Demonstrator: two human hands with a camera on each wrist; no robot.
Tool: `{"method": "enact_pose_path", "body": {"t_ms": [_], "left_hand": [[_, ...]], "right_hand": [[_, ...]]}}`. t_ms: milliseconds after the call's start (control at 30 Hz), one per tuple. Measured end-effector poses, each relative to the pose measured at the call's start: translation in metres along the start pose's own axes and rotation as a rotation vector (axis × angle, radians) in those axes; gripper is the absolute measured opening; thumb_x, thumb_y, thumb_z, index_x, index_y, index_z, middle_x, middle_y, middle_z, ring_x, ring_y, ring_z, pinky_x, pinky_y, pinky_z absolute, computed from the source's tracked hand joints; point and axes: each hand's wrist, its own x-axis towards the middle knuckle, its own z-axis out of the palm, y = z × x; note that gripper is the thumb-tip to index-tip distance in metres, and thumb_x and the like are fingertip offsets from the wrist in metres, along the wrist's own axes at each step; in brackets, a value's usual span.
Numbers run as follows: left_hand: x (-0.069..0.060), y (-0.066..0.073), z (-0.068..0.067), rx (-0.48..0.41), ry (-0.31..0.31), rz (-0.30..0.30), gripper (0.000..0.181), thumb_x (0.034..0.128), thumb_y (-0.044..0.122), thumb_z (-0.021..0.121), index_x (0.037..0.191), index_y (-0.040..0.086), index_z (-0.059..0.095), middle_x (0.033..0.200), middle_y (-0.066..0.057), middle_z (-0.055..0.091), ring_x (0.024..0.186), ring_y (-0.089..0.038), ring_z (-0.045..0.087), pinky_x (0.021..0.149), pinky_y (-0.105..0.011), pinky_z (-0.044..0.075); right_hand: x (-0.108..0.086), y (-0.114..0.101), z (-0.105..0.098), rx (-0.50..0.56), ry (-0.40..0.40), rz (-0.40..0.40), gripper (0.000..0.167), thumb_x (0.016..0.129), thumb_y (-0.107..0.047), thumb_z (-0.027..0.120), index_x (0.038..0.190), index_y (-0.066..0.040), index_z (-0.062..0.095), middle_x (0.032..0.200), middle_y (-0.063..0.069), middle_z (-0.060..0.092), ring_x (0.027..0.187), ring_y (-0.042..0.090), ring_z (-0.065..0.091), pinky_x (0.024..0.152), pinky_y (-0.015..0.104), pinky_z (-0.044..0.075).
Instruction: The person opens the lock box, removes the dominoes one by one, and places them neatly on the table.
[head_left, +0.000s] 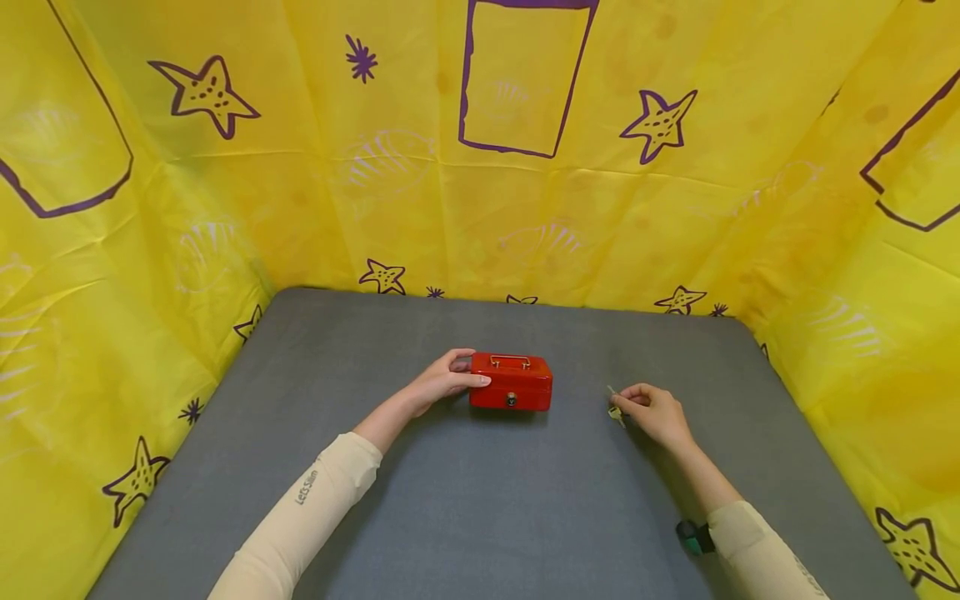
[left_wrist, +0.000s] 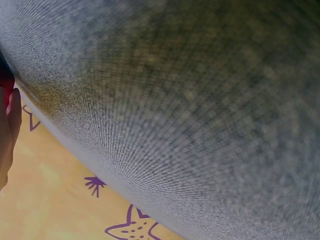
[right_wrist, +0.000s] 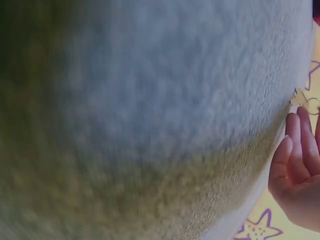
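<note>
A red metal box (head_left: 525, 392) with a wire handle on its lid and a round lock on its front stands on the grey table. My left hand (head_left: 442, 381) grips the box's left end, thumb on the front and fingers behind. The left wrist view shows only part of that hand (left_wrist: 7, 132) against a sliver of red. To the right of the box, my right hand (head_left: 657, 414) pinches small keys (head_left: 617, 414) between thumb and fingertips, apart from the box. In the right wrist view the keys (right_wrist: 298, 98) stick out beyond the fingertips of the hand (right_wrist: 297, 175).
The grey table (head_left: 480, 517) reaches back to a yellow cloth (head_left: 420, 217) printed with purple starfish, which hangs behind it and on both sides. A dark band with a green part (head_left: 694, 538) is at the right forearm.
</note>
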Motion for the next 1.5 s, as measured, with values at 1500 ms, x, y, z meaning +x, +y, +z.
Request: {"method": "enact_pose_path", "body": {"t_ms": [1500], "left_hand": [[0.002,-0.002,-0.001,0.016,0.0,0.008,0.074,0.0849,0.029,0.073,0.145,0.009,0.036,0.147,-0.017,0.042,0.13,-0.031,0.044,0.109,-0.044,0.038]], "right_hand": [[-0.036,-0.089,0.052,0.564,-0.178,-0.042,0.027,0.088,-0.025,0.074,0.092,0.0,0.066,0.092,0.023,0.07,0.093,0.041,0.063,0.08,0.042,0.052]]}}
